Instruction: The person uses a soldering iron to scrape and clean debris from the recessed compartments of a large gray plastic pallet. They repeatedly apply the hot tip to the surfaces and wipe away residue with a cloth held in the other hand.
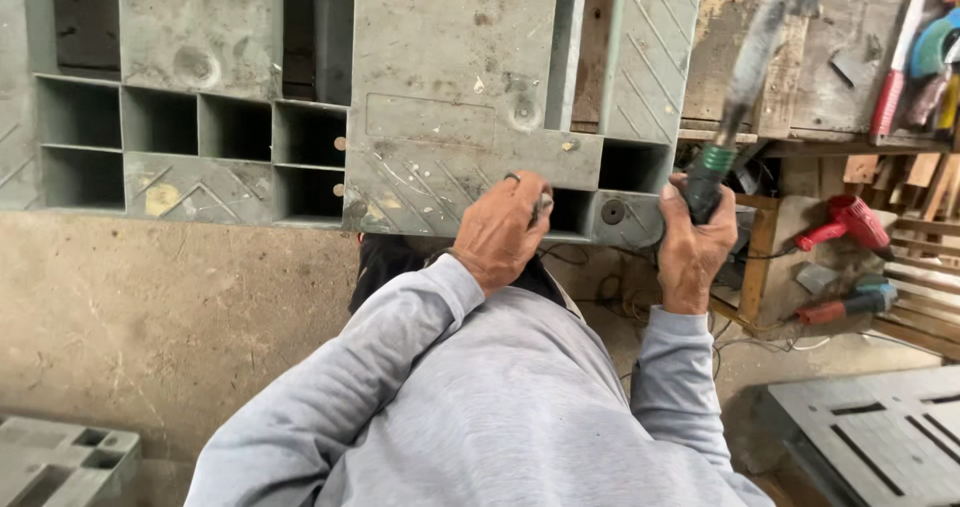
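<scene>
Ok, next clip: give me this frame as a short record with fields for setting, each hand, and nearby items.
setting: workshop, grey plastic pallet in front of the person
left hand: left hand pinches a small metal piece against the pallet's edge
right hand: right hand grips a hammer handle, raised and motion-blurred
nearby: red power tool on a wooden rack, second pallet lower right

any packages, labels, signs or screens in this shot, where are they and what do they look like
None that can be made out: no package, sign or screen shows.
Closest thing: a blank raised rectangular panel moulded into the grey plastic pallet, above the left hand; grey, dusty, no visible print.
A pale yellowish patch on the pallet's lower left rib; too worn to tell if it is a sticker.
</scene>
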